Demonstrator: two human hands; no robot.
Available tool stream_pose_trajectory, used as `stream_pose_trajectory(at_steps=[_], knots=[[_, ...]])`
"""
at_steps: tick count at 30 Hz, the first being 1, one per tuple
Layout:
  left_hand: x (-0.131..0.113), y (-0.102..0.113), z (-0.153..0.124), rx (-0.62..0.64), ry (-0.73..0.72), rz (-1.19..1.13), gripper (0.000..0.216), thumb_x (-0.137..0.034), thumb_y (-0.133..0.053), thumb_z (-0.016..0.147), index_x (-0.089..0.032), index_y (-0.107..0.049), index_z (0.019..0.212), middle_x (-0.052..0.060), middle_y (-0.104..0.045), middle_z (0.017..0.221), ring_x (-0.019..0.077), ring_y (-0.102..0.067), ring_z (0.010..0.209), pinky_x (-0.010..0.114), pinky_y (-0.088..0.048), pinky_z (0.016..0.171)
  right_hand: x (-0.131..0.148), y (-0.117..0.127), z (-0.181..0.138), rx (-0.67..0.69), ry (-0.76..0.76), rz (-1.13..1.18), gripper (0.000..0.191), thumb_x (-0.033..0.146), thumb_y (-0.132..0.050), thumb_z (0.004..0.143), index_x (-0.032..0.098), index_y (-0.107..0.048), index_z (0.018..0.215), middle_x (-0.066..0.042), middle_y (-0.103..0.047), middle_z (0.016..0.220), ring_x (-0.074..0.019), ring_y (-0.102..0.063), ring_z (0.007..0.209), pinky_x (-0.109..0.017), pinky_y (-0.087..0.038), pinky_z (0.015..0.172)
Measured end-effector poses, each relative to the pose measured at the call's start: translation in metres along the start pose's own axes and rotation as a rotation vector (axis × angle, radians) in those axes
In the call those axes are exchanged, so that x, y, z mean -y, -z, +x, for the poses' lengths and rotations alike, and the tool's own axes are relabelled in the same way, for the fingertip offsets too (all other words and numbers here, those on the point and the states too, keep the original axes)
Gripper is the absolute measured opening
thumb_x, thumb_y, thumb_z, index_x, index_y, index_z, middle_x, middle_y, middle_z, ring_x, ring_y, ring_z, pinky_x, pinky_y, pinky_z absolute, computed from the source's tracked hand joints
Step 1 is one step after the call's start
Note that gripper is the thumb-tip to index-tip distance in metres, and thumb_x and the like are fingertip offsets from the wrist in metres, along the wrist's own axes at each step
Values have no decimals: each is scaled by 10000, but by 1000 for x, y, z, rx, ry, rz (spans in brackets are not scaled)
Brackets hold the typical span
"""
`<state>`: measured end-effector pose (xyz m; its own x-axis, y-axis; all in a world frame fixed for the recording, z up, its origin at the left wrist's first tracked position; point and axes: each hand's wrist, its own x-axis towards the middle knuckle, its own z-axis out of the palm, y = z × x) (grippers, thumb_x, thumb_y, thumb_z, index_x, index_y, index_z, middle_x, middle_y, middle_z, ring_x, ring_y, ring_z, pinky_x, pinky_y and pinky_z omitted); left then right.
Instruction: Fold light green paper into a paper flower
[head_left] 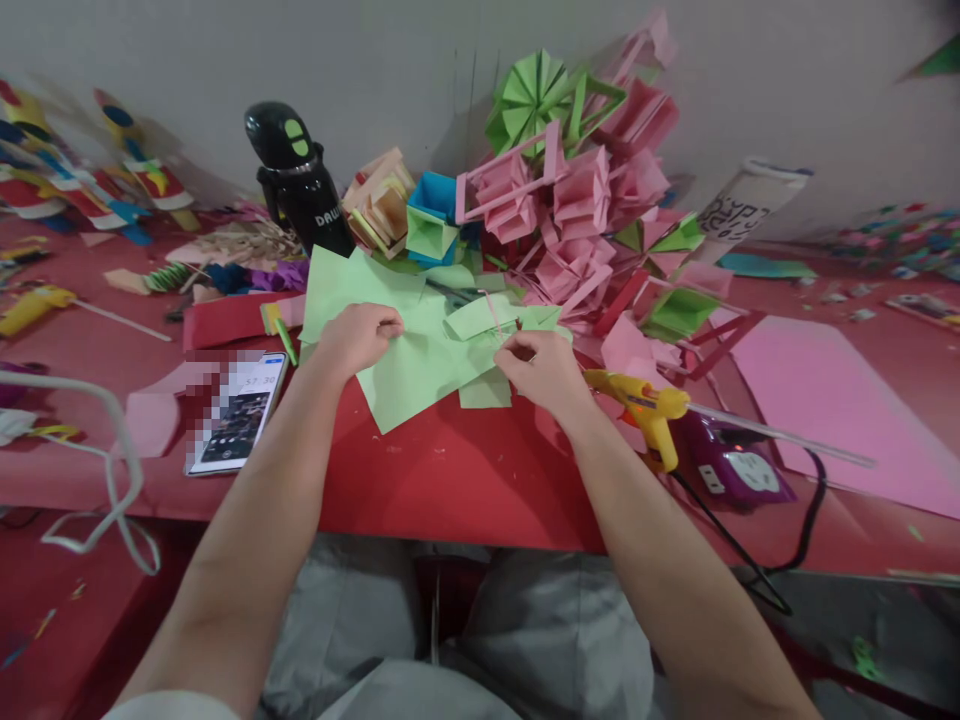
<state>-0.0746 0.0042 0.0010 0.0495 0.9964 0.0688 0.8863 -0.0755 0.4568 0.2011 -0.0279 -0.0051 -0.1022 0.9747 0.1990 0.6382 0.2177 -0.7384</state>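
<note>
**Both hands down on the green paper**

Here we are over the red table [450, 490], which fills the view from side to side. At the back rises the big heap of pink paper crafts [592, 190], topped by 1 green pleated fan [529, 95]. Off to the right lies a flat pink sheet [832, 400].

Centre stage is the light green paper [416, 375], several sheets overlapping, spread on the table right in front of the person. The left hand [360, 335] sits on its upper left part, knuckles up, fingers curled in tight on the sheet. The right hand [544, 370] is at the sheets' right edge, fingertips pinched narrow on a folded green piece [480, 318].

Behind the left hand stands a black bottle [300, 190] with white lettering that starts "DAW"; the rest is hidden. Far right, a white roll [742, 205] carries black print too tilted to read.

Just beside the right wrist rests a yellow glue gun [645, 410], with a purple power strip [739, 472] next to it. Left of the left forearm lies a phone [240, 415], screen lit, digits near the top that look like "57:30", partly blurred.
</note>
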Motion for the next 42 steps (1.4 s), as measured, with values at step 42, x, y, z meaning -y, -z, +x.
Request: stream_pose_trajectory(at_steps=[42], knots=[[-41, -21, -15, -108, -398, -190, 104, -252, -567, 823, -206, -660, 837, 43, -724, 912, 203, -638, 852, 328, -481, 809, 12, -11, -10, -66, 345, 114, 241, 279, -546, 922, 245, -776, 858, -39, -695, 809, -187, -609, 755, -325, -466, 706]])
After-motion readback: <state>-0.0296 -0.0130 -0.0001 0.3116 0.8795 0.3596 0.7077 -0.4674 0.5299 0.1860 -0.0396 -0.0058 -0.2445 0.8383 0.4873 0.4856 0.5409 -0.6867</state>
